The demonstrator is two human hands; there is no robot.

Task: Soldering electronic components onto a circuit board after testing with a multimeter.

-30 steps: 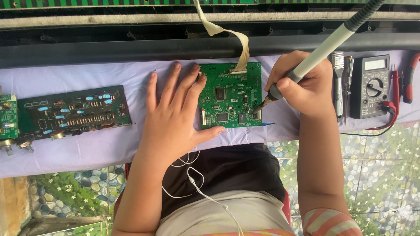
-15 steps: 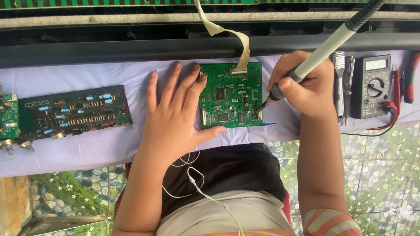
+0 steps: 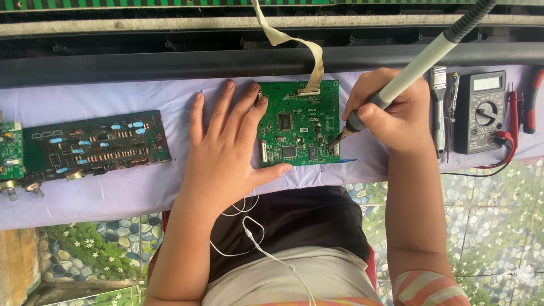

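A small green circuit board [image 3: 299, 126] lies flat on a pale lilac cloth [image 3: 113, 181], with a beige ribbon cable [image 3: 294, 45] running up from its top edge. My left hand [image 3: 226, 150] lies flat with fingers spread, pressing on the board's left edge, the thumb along its lower edge. My right hand [image 3: 391, 110] grips a soldering iron [image 3: 408, 73] with a white handle. The iron's tip touches the board near its right edge.
A long dark circuit board [image 3: 93, 144] lies to the left, with a smaller green one [image 3: 10, 152] at the frame's edge. To the right are tweezers [image 3: 439, 107], a black multimeter [image 3: 480, 110] with red probes, and red-handled pliers [image 3: 532, 102]. White earphone wire hangs over my lap.
The iron's tip has shifted very slightly on the board's right edge. My left hand stays still.
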